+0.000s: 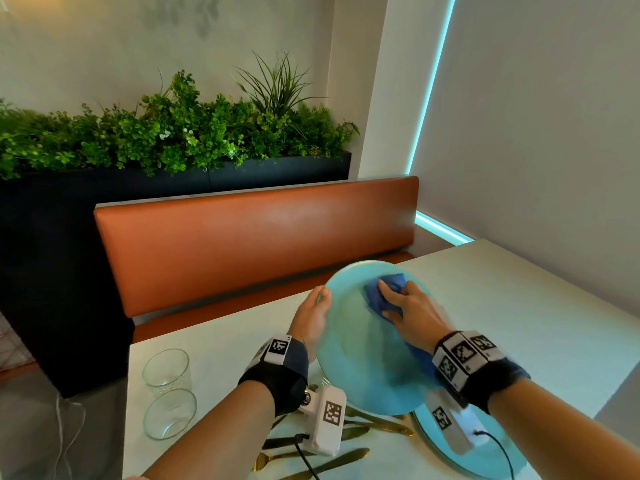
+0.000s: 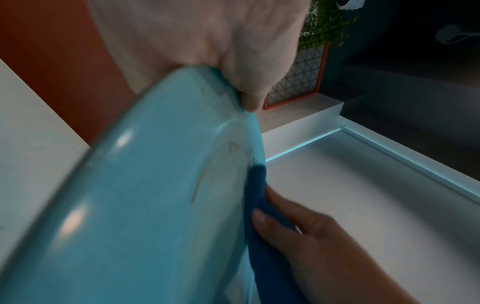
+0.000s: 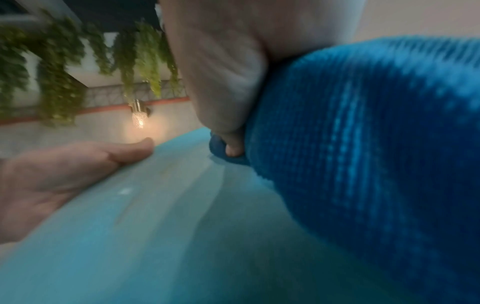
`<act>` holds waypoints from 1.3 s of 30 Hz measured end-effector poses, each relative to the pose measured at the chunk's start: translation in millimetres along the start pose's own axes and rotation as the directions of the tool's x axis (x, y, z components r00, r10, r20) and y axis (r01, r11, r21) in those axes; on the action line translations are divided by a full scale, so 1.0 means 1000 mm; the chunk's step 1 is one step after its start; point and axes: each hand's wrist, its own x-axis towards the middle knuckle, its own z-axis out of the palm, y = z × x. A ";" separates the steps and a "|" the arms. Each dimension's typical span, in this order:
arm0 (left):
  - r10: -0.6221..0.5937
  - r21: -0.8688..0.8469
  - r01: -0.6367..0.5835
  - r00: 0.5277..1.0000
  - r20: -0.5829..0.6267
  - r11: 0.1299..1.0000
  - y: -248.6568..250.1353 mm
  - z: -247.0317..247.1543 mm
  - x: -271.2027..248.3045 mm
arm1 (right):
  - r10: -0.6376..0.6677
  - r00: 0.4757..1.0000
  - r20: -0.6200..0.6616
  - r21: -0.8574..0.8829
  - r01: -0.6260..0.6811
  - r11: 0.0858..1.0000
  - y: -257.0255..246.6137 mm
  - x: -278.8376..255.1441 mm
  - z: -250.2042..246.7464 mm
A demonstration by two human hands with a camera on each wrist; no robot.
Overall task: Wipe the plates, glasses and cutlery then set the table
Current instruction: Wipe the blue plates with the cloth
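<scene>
A light blue plate [image 1: 360,348] is held tilted above the table. My left hand [image 1: 313,315] grips its left rim, thumb on the face. In the left wrist view the plate's underside [image 2: 145,185] fills the frame below my left hand [image 2: 241,67]. My right hand [image 1: 405,306] presses a bunched blue cloth [image 1: 384,292] against the plate's upper face; its fingers curl round the cloth [image 3: 363,144]. A second blue plate [image 1: 485,445] lies on the table at the lower right. Two clear glasses [image 1: 166,368] [image 1: 169,414] stand at the left. Gold cutlery [image 1: 367,422] lies under the raised plate.
The white table [image 1: 519,306] runs to a wall on the right. An orange bench backrest [image 1: 256,240] stands behind it, with a dark planter of green plants [image 1: 173,133] above. A black cable [image 1: 308,459] trails from my left wrist camera.
</scene>
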 end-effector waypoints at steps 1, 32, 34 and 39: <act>-0.003 -0.006 0.003 1.000 0.016 1.000 0.000 0.003 -0.001 | -0.029 0.999 -0.022 0.031 0.030 0.999 -0.011 0.000 0.000; 0.072 -0.031 -0.077 0.987 -0.146 0.997 0.000 -0.026 -0.001 | -0.350 0.906 0.238 -0.008 0.362 0.932 -0.007 -0.065 0.034; 0.072 -0.019 -0.075 0.990 -0.122 0.997 -0.002 -0.025 -0.004 | -0.154 0.982 0.111 -0.043 0.159 0.986 0.011 -0.048 0.025; 0.039 0.029 -0.039 0.999 -0.022 0.999 -0.008 -0.005 -0.010 | 0.034 0.981 -0.189 0.135 -0.008 0.991 -0.001 0.000 -0.003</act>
